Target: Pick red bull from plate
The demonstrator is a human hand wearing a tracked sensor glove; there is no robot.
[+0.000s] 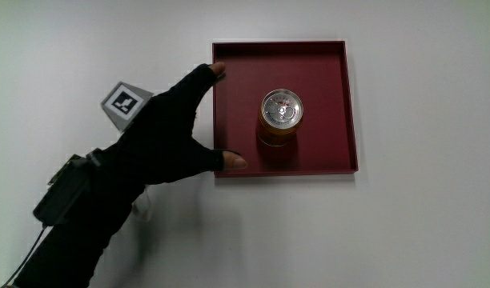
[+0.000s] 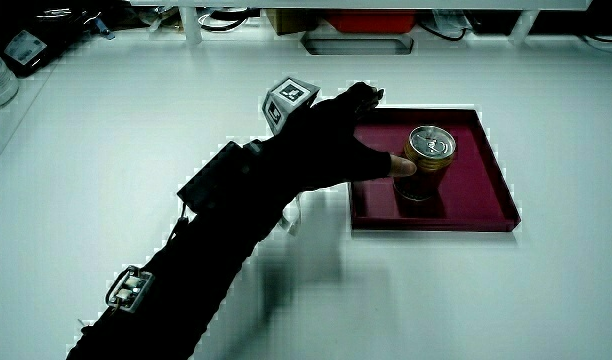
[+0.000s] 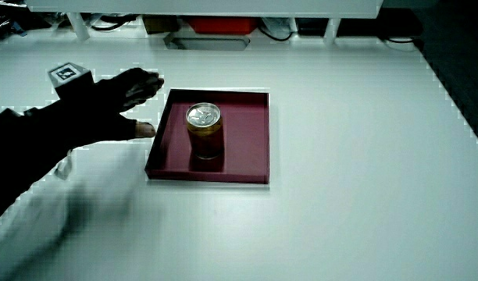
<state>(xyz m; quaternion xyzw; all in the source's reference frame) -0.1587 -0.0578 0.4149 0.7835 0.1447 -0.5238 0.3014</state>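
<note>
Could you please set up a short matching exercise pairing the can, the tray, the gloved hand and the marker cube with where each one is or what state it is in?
Things:
1. gold metal can with a silver top
2. dark red square tray
3. hand in the black glove
4. small patterned cube

Places or states:
A. lies flat on the white table
B. sits on the back of the hand
C. stands upright in the tray
D. fingers spread, at the tray's edge, holding nothing

Pairs: 1-C, 2-A, 3-D, 4-B
</note>
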